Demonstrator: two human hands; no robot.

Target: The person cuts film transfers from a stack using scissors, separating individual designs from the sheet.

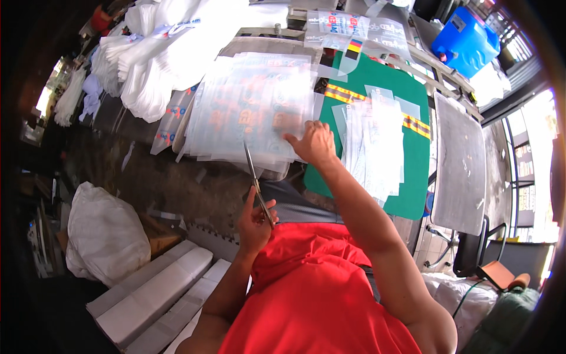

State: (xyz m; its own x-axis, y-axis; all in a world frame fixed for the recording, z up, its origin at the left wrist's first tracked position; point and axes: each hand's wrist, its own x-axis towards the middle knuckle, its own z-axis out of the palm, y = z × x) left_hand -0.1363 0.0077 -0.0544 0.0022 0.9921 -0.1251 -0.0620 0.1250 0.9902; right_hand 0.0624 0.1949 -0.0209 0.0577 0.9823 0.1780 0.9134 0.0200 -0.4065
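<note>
A pair of scissors (252, 168) is gripped in my left hand (254, 224), close to my red shirt. The blades point up and away over the near edge of a wide stack of translucent printed sheets (247, 112). My right hand (316, 143) reaches to the right edge of that stack, its thumb spread away from its partly curled fingers. Nothing can be seen held in it. Right of it, a second pile of translucent strips (374, 144) lies on a green mat (413, 194). A yellow-and-dark striped band (415, 125) crosses the mat, partly under the pile.
Bundles of white sheeting (153, 65) fill the far left. More printed sheets (354, 29) lie at the back, near a blue jug (466, 41). A grey board (460, 165) stands right of the mat. White cartons (153, 295) and a white sack (106, 233) sit at lower left.
</note>
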